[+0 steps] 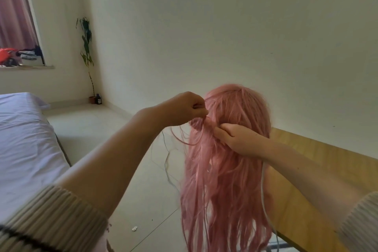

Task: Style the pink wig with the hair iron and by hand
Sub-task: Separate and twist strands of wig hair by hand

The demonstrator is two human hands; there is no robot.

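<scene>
Beside wooden table point(319, 161), hands grip pink wig point(225, 170).

The long pink synthetic wig point(225, 170) stands upright at the near edge of the pale wooden table point(319, 161), its straight strands hanging loose below the tabletop (a small section at the upper back is gathered into a bunch).

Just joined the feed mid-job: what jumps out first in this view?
The long pink wig dominates the lower centre, hanging in loose strands beside a wooden table. Both hands work at its upper part: the left hand pinches a lock, and the right hand grips a gathered bunch. A bed lies at the left; no hair iron is visible.
</scene>
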